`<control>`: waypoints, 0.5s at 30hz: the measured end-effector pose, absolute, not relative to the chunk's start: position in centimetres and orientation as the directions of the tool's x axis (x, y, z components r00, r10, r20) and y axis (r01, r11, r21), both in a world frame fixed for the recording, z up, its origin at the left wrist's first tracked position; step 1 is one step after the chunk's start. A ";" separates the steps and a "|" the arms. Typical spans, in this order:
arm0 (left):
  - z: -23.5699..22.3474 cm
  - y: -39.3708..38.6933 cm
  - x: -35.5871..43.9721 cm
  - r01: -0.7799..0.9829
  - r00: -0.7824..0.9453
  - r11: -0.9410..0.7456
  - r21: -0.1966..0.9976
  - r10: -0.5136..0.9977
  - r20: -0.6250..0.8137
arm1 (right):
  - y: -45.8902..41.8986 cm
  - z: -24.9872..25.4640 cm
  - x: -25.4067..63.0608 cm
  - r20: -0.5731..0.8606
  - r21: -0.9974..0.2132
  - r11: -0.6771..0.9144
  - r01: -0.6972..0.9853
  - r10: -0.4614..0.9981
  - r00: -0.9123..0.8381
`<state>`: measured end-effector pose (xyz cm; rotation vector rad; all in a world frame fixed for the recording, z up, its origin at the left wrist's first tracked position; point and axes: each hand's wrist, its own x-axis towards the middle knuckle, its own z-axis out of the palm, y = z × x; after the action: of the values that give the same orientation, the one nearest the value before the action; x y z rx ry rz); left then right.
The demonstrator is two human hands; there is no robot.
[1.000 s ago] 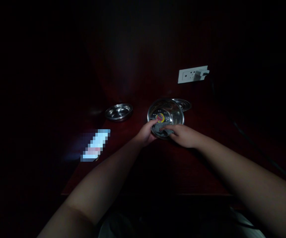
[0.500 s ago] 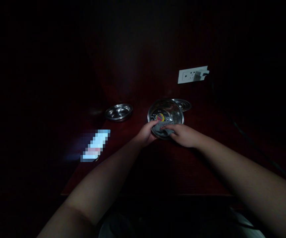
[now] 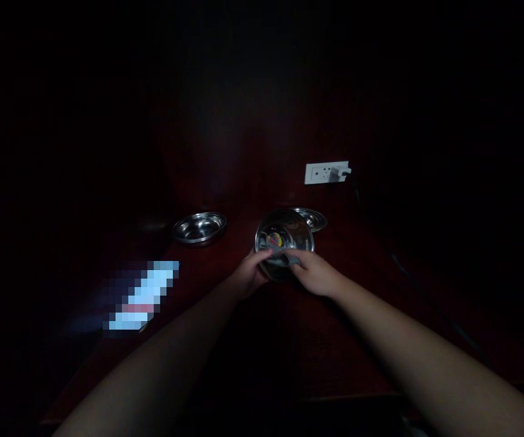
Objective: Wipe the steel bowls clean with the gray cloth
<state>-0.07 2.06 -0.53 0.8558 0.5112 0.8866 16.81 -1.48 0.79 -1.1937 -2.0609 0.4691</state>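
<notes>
A shiny steel bowl [image 3: 292,233] with a yellow and red sticker inside is tipped toward me on the dark red table [image 3: 335,340]. My left hand [image 3: 248,276] grips its near left rim. My right hand [image 3: 314,273] presses a grey cloth [image 3: 289,260] against the bowl's near inner edge, fingers closed on the cloth. The scene is very dim.
A second steel bowl [image 3: 199,227] stands to the left, and a flat steel plate [image 3: 313,218] lies just behind the held bowl. A white wall socket [image 3: 323,173] with a plug and dark cable is at the back right. A glowing blurred rectangle [image 3: 141,295] lies at the left.
The view has tilted up and pulled back, so everything sits lower and smaller in frame. My right hand has slid the cloth along the bowl's near edge; my left hand keeps its grip.
</notes>
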 end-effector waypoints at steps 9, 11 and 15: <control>-0.4 1.3 0.2 -0.350 0.647 0.394 0.850 0.758 -0.085 | -0.3 0.2 16.5 0.505 -0.800 0.458 0.388 0.863 0.025; -0.3 1.2 0.3 -0.350 0.668 0.402 0.846 0.741 -0.076 | -0.5 0.2 16.4 0.568 -0.705 0.552 0.444 0.816 -0.113; -0.1 1.0 0.4 -0.355 0.656 0.397 0.846 0.750 -0.076 | -1.2 -0.1 15.9 0.543 -0.614 0.627 0.479 0.776 -0.321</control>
<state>0.43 1.01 -0.06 0.9165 0.4945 0.7374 15.91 -1.16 -0.05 -0.9872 -1.9826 0.4326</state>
